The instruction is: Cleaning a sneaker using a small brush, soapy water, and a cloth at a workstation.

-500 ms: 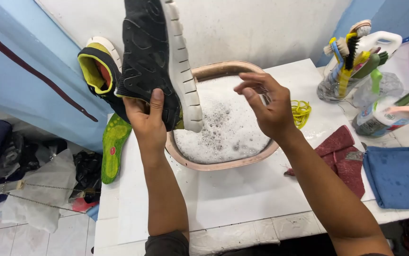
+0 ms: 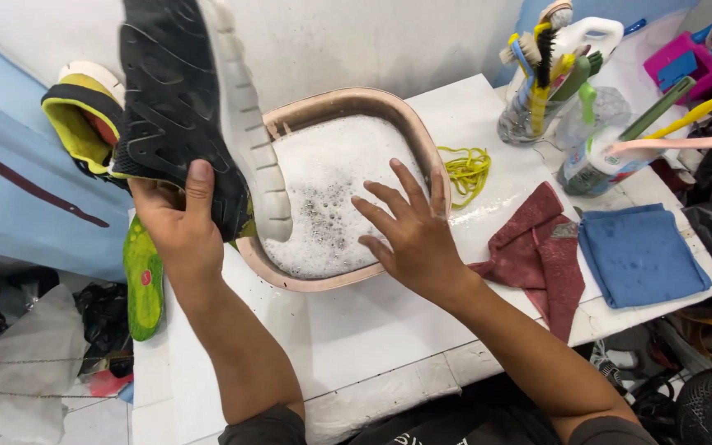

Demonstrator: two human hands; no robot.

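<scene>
While foam fills the rounded basin [image 2: 422,132], hands grip a ridged shoe [image 2: 174,107].

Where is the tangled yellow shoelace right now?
In the head view, the tangled yellow shoelace lies on the white table, right of the foamy pink basin.

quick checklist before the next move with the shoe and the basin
1. Left hand grips the shoe, sole toward the camera: ok.
2. Right hand free, fingers spread over the basin: ok.
3. Basin holds foamy water: ok.
4. Basin fully on the table: ok.
5. Brushes in the jar beyond the basin, none in hand: not ok if scrubbing comes next.
6. Red cloth and blue cloth lie right of the basin: ok.
7. How clean the sole is: cannot tell.
</scene>
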